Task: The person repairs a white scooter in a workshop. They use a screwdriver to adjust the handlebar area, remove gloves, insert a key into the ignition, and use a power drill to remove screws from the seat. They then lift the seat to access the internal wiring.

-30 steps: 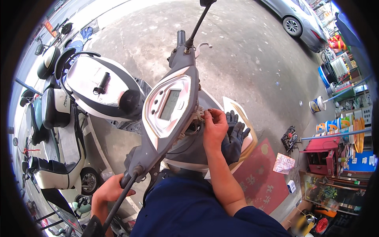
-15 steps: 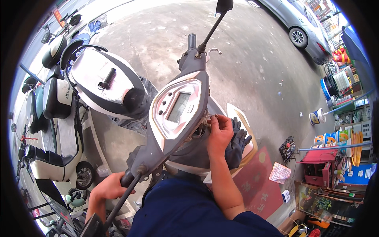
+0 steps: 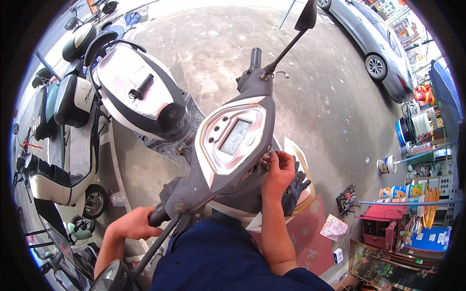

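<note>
A scooter's handlebar assembly stands in front of me, its grey-and-silver dashboard [image 3: 236,138] carrying a small display. My left hand [image 3: 133,223] is closed round the black handlebar grip [image 3: 158,216] at the near left end. Thumb and fingers of my right hand [image 3: 279,177] are pinched together at the dashboard's right edge, by an opening with exposed parts; what they hold is too small to make out. Black gloves [image 3: 294,191] lie just right of this hand, on the scooter's front. A mirror [image 3: 306,15] rises on a stalk near the far black grip [image 3: 256,57].
The scooter's white seat [image 3: 131,77] bears a black cylindrical part [image 3: 141,87]. Other scooters [image 3: 68,186] are parked at left. A grey car [image 3: 376,46] stands far right. A red mat [image 3: 303,233], a paper sheet [image 3: 333,227] and a shelf with paint buckets [image 3: 403,192] lie to the right.
The view has turned slightly, so the dashboard and right hand appear farther right. Both hands keep their places on the scooter, the right one still pinching at the dashboard's edge.
</note>
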The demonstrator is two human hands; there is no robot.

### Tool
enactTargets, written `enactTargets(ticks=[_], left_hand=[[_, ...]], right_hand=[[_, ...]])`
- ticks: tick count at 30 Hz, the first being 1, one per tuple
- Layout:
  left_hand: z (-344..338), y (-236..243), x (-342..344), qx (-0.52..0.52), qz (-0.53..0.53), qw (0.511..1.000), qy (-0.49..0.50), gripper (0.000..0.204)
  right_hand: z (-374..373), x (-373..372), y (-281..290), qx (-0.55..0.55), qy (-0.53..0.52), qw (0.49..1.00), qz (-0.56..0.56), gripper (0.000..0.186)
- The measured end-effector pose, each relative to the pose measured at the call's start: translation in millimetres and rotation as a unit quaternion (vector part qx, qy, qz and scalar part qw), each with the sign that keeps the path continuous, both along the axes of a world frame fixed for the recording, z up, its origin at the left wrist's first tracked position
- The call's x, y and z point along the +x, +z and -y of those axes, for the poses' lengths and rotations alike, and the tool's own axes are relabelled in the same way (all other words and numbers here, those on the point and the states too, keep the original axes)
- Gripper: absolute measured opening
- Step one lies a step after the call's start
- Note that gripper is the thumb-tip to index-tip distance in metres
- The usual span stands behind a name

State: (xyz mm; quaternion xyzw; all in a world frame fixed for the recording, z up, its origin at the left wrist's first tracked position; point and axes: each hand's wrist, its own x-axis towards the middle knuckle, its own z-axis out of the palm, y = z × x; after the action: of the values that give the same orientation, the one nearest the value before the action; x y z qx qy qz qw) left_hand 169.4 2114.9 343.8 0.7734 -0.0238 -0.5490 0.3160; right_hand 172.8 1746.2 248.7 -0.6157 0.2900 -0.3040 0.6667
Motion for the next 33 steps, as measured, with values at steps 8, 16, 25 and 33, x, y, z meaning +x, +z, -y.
enactTargets(ticks=[8,16,25,33], left_hand=[[5.9,7.5,3.2,-0.001,0.001,1.0,-0.003,0.042],[5.8,6.6,2.1,-0.007,0.002,1.0,0.007,0.038],[6.2,7.6,2.0,-0.004,-0.01,1.0,0.015,0.034],[9.2,11.4,3.2,-0.006,-0.012,1.0,0.017,0.034]], right_hand=[[2.3,0.4,-4.3,-0.002,0.001,1.0,0.009,0.01],[0.2,1.0,-2.4,0.005,0.0,1.0,0.003,0.011],[-1.1,1.9,-5.6,0.021,0.01,1.0,0.016,0.011],[-1.7,3.8,-8.3,0.001,0.004,1.0,0.015,0.012]])
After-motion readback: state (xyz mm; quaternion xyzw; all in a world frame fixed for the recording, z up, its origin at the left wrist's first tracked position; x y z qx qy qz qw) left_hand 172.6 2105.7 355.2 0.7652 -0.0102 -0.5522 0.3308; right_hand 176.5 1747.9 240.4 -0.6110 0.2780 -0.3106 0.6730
